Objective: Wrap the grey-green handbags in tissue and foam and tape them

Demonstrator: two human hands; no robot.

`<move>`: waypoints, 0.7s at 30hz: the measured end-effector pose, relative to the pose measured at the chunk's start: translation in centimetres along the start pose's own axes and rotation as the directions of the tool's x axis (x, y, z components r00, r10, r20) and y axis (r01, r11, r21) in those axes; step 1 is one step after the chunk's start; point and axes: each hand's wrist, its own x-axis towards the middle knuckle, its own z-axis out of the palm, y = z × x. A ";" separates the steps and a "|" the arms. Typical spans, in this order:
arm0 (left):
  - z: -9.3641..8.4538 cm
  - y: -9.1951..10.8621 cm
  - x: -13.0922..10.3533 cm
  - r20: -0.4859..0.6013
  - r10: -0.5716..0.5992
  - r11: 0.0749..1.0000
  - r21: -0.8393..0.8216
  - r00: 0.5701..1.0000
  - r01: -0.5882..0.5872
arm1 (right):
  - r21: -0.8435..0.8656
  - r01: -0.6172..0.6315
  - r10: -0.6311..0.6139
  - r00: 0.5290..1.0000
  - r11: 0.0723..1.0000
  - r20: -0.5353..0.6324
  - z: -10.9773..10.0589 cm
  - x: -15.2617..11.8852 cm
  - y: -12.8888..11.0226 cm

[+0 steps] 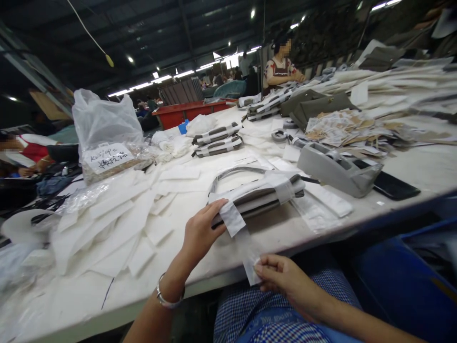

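Note:
A grey and white bag (pixel 255 193) with a curved grey handle lies on the white table (pixel 200 257) near its front edge. My left hand (pixel 203 231) grips the bag's left end, thumb below and fingers on top, beside a whitish translucent strip (pixel 233 219) around that end. The strip's loose end hangs past the table edge, and my right hand (pixel 276 274) pinches it between thumb and fingers. Another translucent band (pixel 280 187) wraps the bag's right part.
White sheets (pixel 114 224) spread to the left, below a labelled plastic bag (pixel 107 138). A grey tape dispenser (pixel 335 169) and black phone (pixel 396 185) lie right. Two wrapped bundles (pixel 217 140) lie behind. A person (pixel 280 71) is across the table.

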 end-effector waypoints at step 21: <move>6.7 -0.6 -5.0 -0.202 0.198 0.979 0.093 0.959 -0.183 | -0.679 0.586 -0.628 0.338 -0.443 0.701 -2.4 4.8 -6.0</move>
